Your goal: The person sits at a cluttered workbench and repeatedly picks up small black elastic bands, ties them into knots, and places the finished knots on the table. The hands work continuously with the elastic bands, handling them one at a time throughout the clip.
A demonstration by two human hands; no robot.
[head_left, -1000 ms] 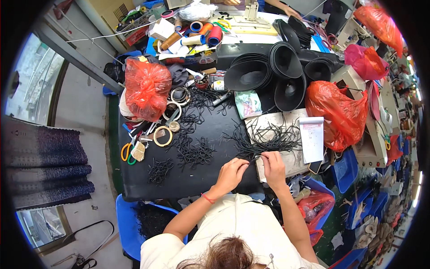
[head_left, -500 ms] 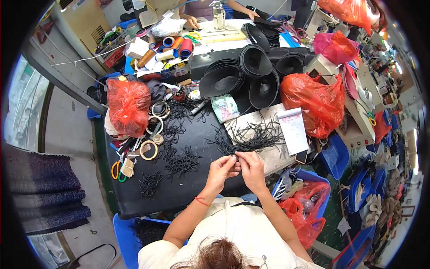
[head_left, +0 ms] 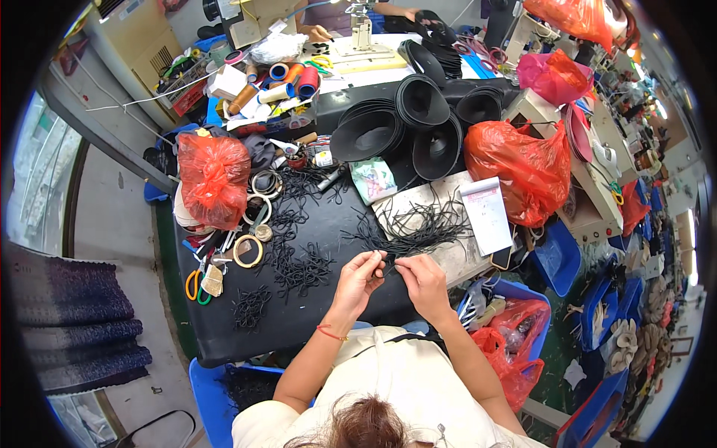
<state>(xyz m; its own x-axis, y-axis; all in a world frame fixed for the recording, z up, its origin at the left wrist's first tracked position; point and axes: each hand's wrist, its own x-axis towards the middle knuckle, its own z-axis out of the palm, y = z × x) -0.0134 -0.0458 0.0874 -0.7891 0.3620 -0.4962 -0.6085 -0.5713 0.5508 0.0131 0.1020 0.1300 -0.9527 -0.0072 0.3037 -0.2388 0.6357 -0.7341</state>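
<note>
Over the near edge of the black table (head_left: 216, 340), my left hand (head_left: 358, 282) pinches with thumb and fingertips. Close to its right, my right hand (head_left: 423, 284) pinches too. A short bit of thin black cord (head_left: 389, 264) shows in the gap between both hands; its ends are hidden by my fingers. Just beyond them lies a loose pile of straight black cords (head_left: 418, 230), partly on a pale board (head_left: 455, 261). Left of my hands are tangled, looped black cords (head_left: 305, 269) and a smaller clump (head_left: 252, 306).
A notepad (head_left: 487, 215) and red plastic bags (head_left: 515, 175) stand at the right. Stacked black curved pieces (head_left: 370, 134) are at the back. Tape rolls (head_left: 248, 251) and scissors (head_left: 194, 285) lie left. Blue bins (head_left: 549, 299) flank me. A co-worker's hand (head_left: 317, 33) is across the table.
My hands have drawn slightly apart, the left one shifting a little left, so the cord between them shows. Across the table, the co-worker's hands and black pieces have moved slightly.
</note>
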